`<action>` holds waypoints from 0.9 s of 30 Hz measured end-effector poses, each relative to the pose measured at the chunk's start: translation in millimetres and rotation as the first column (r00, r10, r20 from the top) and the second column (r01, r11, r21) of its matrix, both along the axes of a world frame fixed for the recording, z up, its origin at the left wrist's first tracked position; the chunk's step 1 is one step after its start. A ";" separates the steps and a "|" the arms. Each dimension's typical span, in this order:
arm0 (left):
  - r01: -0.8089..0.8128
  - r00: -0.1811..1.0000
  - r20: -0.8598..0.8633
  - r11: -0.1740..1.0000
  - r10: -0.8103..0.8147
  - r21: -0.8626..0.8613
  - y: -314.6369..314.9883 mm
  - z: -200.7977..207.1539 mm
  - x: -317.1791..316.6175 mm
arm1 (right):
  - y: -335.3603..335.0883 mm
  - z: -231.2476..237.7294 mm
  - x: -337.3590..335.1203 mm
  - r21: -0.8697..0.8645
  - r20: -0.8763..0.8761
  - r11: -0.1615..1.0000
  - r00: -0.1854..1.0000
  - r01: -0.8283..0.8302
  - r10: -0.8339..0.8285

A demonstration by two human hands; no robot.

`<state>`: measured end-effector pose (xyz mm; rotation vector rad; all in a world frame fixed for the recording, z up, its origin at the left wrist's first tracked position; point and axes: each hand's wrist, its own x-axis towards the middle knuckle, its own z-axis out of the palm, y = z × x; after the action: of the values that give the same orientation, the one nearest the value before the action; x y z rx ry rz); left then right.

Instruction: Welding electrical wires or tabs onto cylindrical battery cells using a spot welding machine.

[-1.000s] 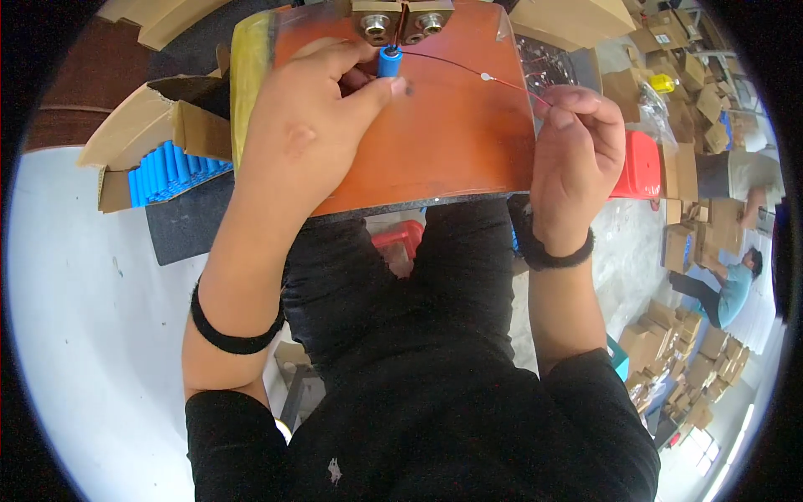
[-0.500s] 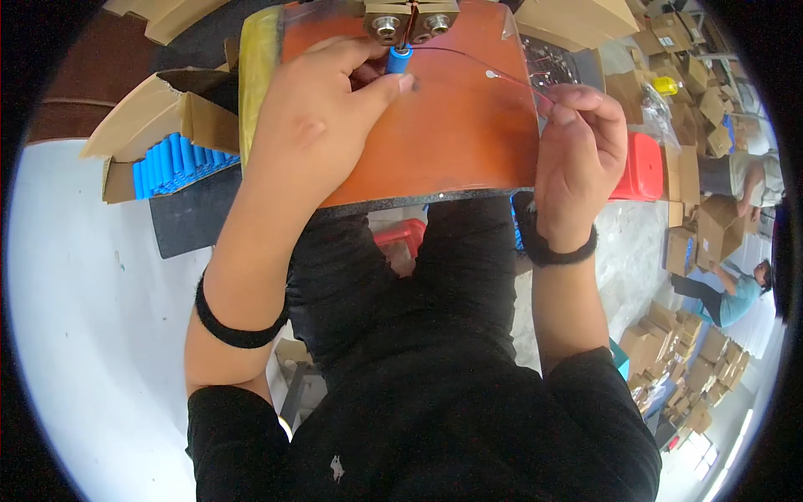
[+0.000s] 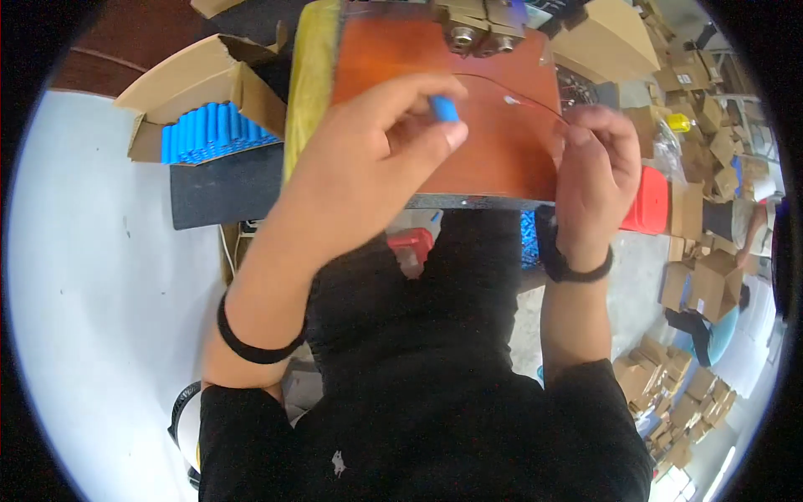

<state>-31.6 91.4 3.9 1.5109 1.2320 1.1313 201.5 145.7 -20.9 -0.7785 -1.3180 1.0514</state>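
Observation:
My left hand [image 3: 368,159] pinches a small blue cylindrical battery cell [image 3: 443,109] between thumb and fingers over an orange-brown work surface [image 3: 493,163]. A thin dark red wire [image 3: 510,88] runs from near the top of the cell across to my right hand [image 3: 595,171]. The thumb and fingers of that hand close on the wire's other end, beside the surface's right edge. Just beyond the cell stands a metal machine head [image 3: 477,33] with two bolted blocks; the cell is apart from it. My left fingers hide part of the cell.
At the left, an open cardboard box [image 3: 180,79] holds many blue cells [image 3: 209,134]. Yellow plastic covering [image 3: 311,84] lines the surface's left side. A red plastic container [image 3: 651,201] stands at the right. Stacked cartons [image 3: 661,372] and other people are further off at the right.
The blue cell has come away from under the machine head, drawn toward me by my left hand. My right hand still holds the wire. The whole view has shifted somewhat.

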 end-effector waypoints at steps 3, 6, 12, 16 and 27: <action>0.000 0.998 -0.057 0.999 -0.003 -0.045 5.9 -0.7 4.1 | 3.5 8.8 -9.2 -0.072 -0.044 0.997 0.999 -0.023 0.020; -0.088 0.973 -0.217 0.996 0.080 -0.025 15.9 -3.1 7.7 | 5.9 12.3 -15.8 -0.120 -0.073 0.990 0.995 -0.074 0.066; -0.127 0.889 -0.391 0.948 0.239 0.292 31.6 -13.9 10.3 | 19.9 12.1 -26.8 -0.135 -0.019 0.987 0.996 -0.086 0.084; -0.145 0.885 -0.395 0.953 0.245 0.268 36.4 -16.8 8.6 | 25.1 8.1 -31.8 -0.099 -0.007 0.989 0.994 -0.107 0.106; -0.137 0.880 -0.401 0.945 0.253 0.295 39.7 -15.9 6.6 | 27.6 5.6 -32.8 -0.091 0.022 0.991 0.995 -0.095 0.098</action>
<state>-24.9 131.1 -12.0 1.9469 1.6193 1.1564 168.7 173.3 -15.2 -0.8048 -1.3493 1.1875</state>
